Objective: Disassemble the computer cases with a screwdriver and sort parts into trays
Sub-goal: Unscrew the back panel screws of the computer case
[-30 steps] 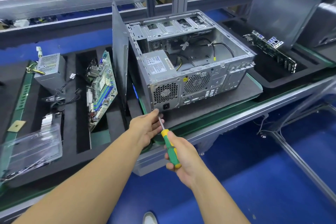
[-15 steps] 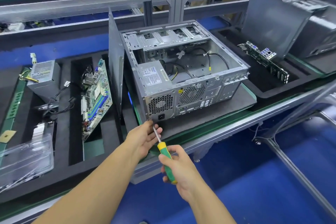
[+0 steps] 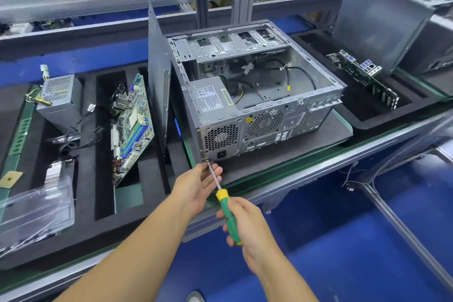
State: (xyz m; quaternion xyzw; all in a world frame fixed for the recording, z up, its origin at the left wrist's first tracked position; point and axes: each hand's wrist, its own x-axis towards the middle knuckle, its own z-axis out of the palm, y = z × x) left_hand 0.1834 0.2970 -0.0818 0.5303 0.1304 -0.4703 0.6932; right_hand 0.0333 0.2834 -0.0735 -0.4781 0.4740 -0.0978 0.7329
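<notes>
An open grey computer case [image 3: 269, 115] lies on its side on a dark mat, rear panel toward me, with its power supply [image 3: 208, 98] still inside. My right hand [image 3: 247, 223] grips the green-and-yellow screwdriver [image 3: 226, 213]. The metal tip touches a screw at the case's lower left rear corner [image 3: 207, 160]. My left hand [image 3: 196, 186] is beside the shaft, its fingertips pinching it near the tip. A black foam tray [image 3: 85, 216] at left holds a removed power supply [image 3: 58, 98], a motherboard [image 3: 132, 125] and a side panel [image 3: 158, 76] standing on edge.
A second black tray [image 3: 362, 115] at right holds another motherboard [image 3: 365, 78] and a leaning side panel [image 3: 375, 24]. A clear plastic box [image 3: 34, 211] sits at the left tray's front. The bench edge [image 3: 306, 179] runs below the case; blue floor lies beneath.
Both hands and the screwdriver stay at the case's lower left rear corner. The view has shifted slightly, and my right hand sits a little lower on the handle.
</notes>
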